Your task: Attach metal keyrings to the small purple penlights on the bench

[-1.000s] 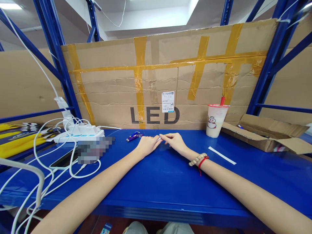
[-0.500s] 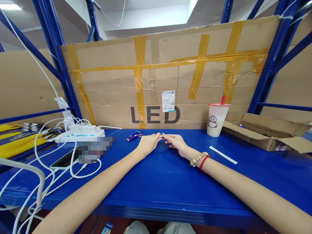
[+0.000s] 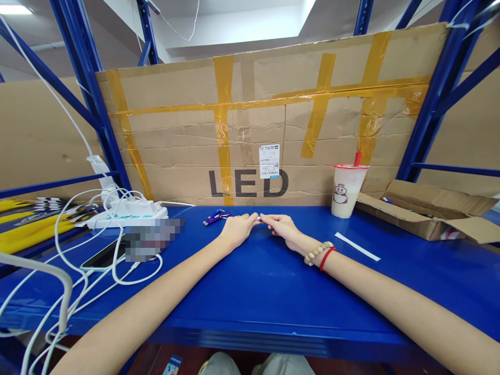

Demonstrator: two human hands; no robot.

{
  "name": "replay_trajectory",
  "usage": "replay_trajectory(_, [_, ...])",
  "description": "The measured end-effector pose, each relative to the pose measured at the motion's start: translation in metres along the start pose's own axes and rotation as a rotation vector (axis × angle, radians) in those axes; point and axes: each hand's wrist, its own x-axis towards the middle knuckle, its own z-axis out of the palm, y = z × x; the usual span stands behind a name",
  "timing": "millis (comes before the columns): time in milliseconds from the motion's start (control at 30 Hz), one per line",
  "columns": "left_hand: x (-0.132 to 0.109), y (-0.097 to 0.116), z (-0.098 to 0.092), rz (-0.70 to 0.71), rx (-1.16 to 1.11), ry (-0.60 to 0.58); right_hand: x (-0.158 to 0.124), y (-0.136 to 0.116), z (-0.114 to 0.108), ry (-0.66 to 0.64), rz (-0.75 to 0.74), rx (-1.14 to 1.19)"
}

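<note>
Fingertip work on a small silvery piece [image 3: 258, 219] appears to be the step in hand. The left hand [image 3: 235, 230] and the right hand [image 3: 284, 227] meet over the far middle of the blue desk [image 3: 250, 291], each grip pinched narrow on one end of it. Any further move calls for fine, steady fingers (the piece is tiny). What it is cannot be made out, since the fingers hide most of it. A purple item [image 3: 215, 217] lies just left, and a pixelated patch [image 3: 152, 239] farther left conceals whatever is there.
</note>
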Motion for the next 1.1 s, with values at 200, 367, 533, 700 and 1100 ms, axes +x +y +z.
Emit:
replay_trajectory(200, [0.001, 0.0, 0.0, -0.001, -0.029, -0.027, 0.002, 0.002, 0.0, 0.004, 0.001, 0.016])
replay_trajectory(367, [0.001, -0.001, 0.0, -0.009, -0.046, -0.044, -0.001, -0.001, 0.0, -0.004, -0.015, 0.013])
replay_trajectory(533, [0.003, -0.001, 0.001, -0.01, -0.054, -0.079, 0.0, 0.001, 0.001, 0.029, -0.093, -0.096])
replay_trajectory(700, [0.004, -0.001, 0.0, 0.005, -0.103, -0.116, 0.007, 0.006, -0.003, 0.094, -0.122, -0.315])
replay_trajectory(1100, [0.003, -0.003, 0.002, 0.031, -0.167, -0.118, 0.001, 0.001, -0.014, 0.06, -0.306, -1.099])
